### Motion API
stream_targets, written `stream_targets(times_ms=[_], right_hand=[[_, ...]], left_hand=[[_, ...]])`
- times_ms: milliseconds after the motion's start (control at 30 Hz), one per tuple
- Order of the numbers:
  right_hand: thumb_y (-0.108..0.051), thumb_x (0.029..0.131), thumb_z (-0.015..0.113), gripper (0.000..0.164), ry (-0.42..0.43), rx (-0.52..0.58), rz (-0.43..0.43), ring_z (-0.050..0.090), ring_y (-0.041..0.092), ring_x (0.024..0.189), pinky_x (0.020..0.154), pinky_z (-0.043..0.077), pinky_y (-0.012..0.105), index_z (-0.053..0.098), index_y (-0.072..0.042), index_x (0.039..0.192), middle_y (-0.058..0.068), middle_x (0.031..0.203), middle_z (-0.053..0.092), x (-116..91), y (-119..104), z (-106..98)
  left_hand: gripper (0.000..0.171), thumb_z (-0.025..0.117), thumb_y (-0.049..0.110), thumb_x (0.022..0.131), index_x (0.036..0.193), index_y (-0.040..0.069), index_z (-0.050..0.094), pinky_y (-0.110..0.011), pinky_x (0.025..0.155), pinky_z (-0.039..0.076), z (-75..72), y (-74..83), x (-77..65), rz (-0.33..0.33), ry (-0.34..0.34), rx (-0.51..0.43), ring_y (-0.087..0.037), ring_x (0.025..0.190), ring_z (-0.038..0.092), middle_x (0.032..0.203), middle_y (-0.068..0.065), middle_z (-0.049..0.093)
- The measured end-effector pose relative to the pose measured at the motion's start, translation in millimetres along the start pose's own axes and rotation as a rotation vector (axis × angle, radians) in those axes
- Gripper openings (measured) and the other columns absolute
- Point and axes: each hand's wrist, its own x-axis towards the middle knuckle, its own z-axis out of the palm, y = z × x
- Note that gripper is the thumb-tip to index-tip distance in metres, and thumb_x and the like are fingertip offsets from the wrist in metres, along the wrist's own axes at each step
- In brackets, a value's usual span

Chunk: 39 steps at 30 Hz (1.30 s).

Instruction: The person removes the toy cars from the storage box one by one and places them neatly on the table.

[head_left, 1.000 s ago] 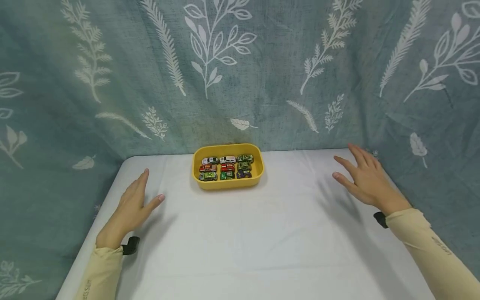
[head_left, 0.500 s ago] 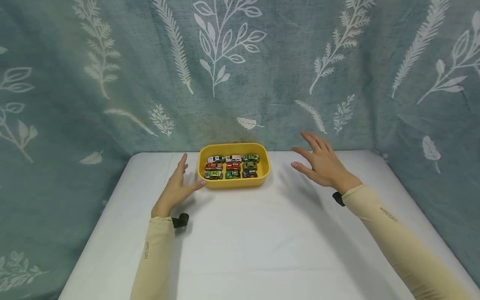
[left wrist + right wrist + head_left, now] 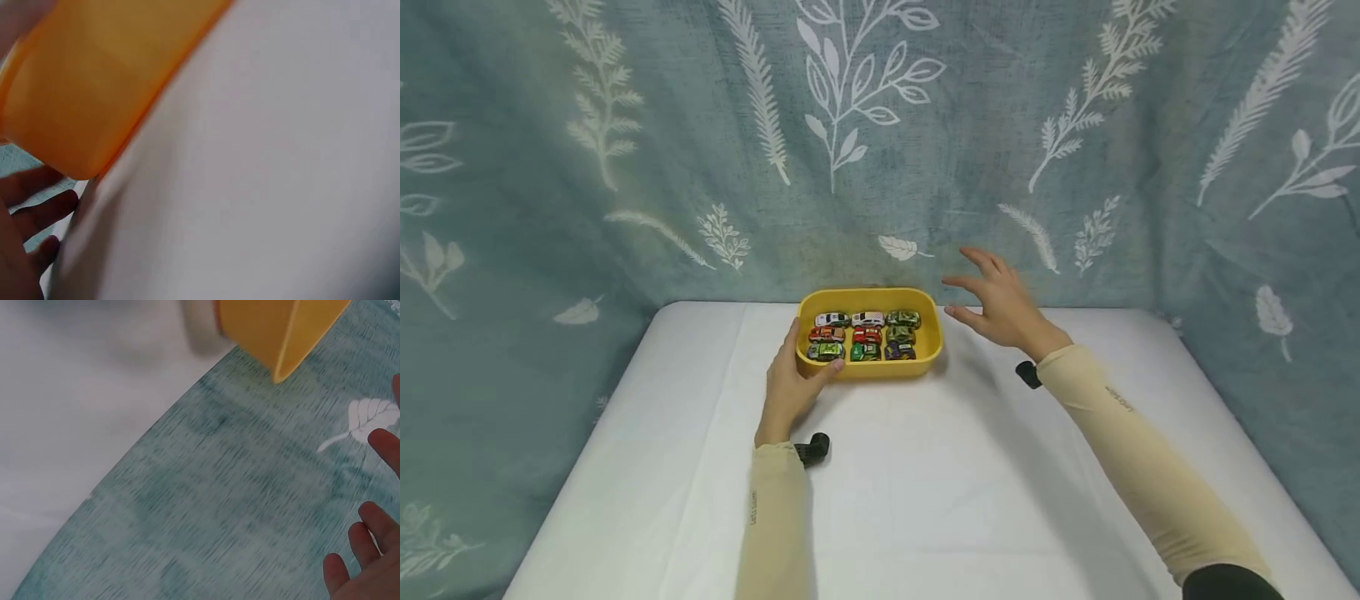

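Note:
A yellow tray sits near the far edge of the white table, with several toy cars lying in rows inside it. My left hand is at its left end, thumb over the front rim and fingers along the left side. The left wrist view has the tray's orange-looking wall up close, with loosely bent fingers by its lower corner. Off to the tray's right, my right hand hovers with fingers spread, apart from it. The right wrist view shows those fingertips holding nothing.
A white cloth covers the table. Directly behind the far edge hangs a teal leaf-print curtain, which also runs down both sides. Black wrist mounts sit at the cuffs of the beige sleeves.
Both hands have moved inward from the table's sides toward the tray. The left now reaches the tray's left end; the right has come close to its right end. The cars keep their arrangement.

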Motion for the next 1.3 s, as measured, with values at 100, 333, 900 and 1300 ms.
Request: stream_targets(times_ms=[100, 333, 900, 1300], right_hand=[[-0.040, 0.102, 0.072, 0.046, -0.003, -0.009, -0.035, 0.023, 0.044, 0.159, 0.125, 0.024, 0.074, 0.068, -0.019, 0.143, 0.016, 0.174, 0.027, 19, -12, 9], [-0.037, 0.103, 0.071, 0.041, -0.073, -0.037, -0.077, 0.042, 0.036, 0.142, 0.118, 0.040, 0.059, 0.071, -0.020, 0.140, 0.015, 0.156, 0.049, 62, -43, 27], [-0.035, 0.103, 0.071, 0.045, -0.476, 0.027, -0.058, 0.071, 0.029, 0.116, 0.103, 0.059, 0.048, 0.068, -0.013, 0.143, 0.010, 0.140, 0.070, 135, -100, 82], [-0.028, 0.106, 0.066, 0.032, -0.484, -0.063, -0.066, 0.072, 0.028, 0.114, 0.103, 0.060, 0.046, 0.075, -0.013, 0.133, 0.007, 0.128, 0.076, 151, -99, 108]], left_hand=[[0.113, 0.081, 0.065, 0.085, 0.172, 0.035, 0.015, -0.056, 0.132, 0.027, 0.4, -2.8, -2.5, -0.005, 0.019, 0.016, -0.037, 0.157, 0.035, 0.171, -0.010, 0.037], [0.112, 0.081, 0.066, 0.085, 0.171, 0.039, 0.013, -0.055, 0.133, 0.024, 4.6, -4.0, 0.2, -0.036, -0.001, -0.020, -0.035, 0.158, 0.034, 0.172, -0.009, 0.036], [0.111, 0.083, 0.063, 0.085, 0.171, 0.036, 0.017, -0.055, 0.129, 0.033, 5.7, -3.2, 1.3, -0.028, 0.022, -0.014, -0.035, 0.152, 0.042, 0.169, -0.009, 0.042], [0.113, 0.085, 0.061, 0.083, 0.171, 0.032, 0.020, -0.052, 0.129, 0.035, 2.9, -3.2, 1.2, -0.001, 0.035, -0.032, -0.033, 0.152, 0.044, 0.167, -0.010, 0.044]])
